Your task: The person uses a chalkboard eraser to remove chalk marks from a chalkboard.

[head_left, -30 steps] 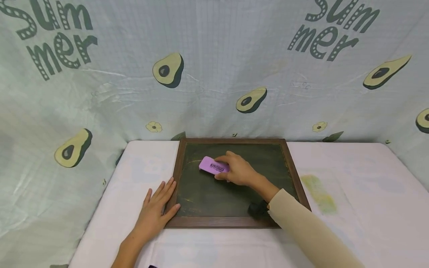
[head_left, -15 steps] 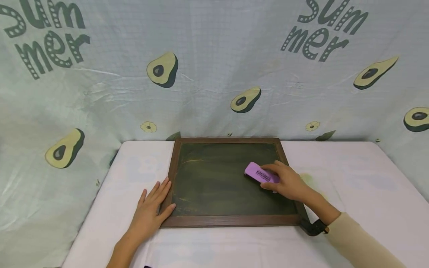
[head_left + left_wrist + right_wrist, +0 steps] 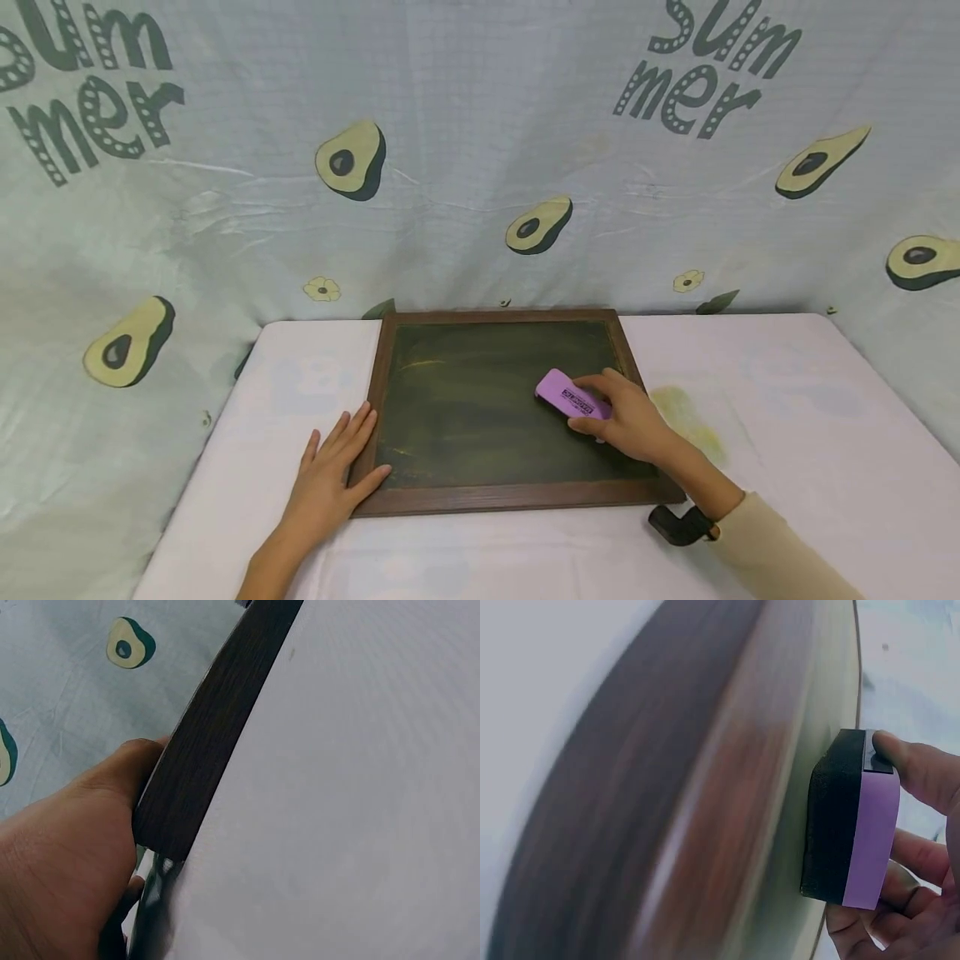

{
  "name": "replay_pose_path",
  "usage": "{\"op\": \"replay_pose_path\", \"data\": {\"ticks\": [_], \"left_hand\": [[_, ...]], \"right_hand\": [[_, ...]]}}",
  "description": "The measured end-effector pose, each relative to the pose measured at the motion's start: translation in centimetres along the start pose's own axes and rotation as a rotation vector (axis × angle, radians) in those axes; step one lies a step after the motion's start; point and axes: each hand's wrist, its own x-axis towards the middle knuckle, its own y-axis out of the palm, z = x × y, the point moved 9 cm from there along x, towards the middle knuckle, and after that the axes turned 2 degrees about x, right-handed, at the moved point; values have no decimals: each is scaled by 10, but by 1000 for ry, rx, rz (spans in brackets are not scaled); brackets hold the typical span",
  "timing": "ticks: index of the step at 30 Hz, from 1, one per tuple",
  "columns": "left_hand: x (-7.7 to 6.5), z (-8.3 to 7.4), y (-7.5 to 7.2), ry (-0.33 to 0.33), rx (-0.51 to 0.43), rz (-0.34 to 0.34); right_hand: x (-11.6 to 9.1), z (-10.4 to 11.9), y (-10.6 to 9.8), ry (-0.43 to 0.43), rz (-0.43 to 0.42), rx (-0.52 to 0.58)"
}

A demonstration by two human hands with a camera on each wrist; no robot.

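A wood-framed chalkboard [image 3: 480,408] lies on the table, with faint yellow chalk marks left on its dark surface. My right hand [image 3: 628,417] pinches a purple chalkboard eraser [image 3: 572,393] between thumb and fingers, over the right part of the board. In the right wrist view the eraser [image 3: 874,832] shows its dark felt side turned to the board. My left hand [image 3: 326,475] lies spread at the board's left edge, fingers and thumb touching the frame. The left wrist view shows the thumb side of that hand [image 3: 67,847] against the dark wooden frame [image 3: 214,727].
A white cloth [image 3: 480,558] covers the table, with a yellow-green smudge [image 3: 686,421] right of the board. Behind stands a pale curtain [image 3: 450,125] printed with avocados and lettering. A black wrist device [image 3: 681,527] hangs beneath the right wrist.
The right hand has swept the eraser from the board's upper middle to its right side. Lately it has shifted only slightly. The left hand stays on the frame; the whole view has drifted a little.
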Motion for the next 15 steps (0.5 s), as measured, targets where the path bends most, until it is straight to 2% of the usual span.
{"op": "replay_pose_path", "data": {"ticks": [6,15], "left_hand": [[0,1,1,-6,11,-1],[-1,2,0,17,25,-41]], "right_hand": [[16,38,33,-45,66,9],[42,105,99,-136,205,74]]}}
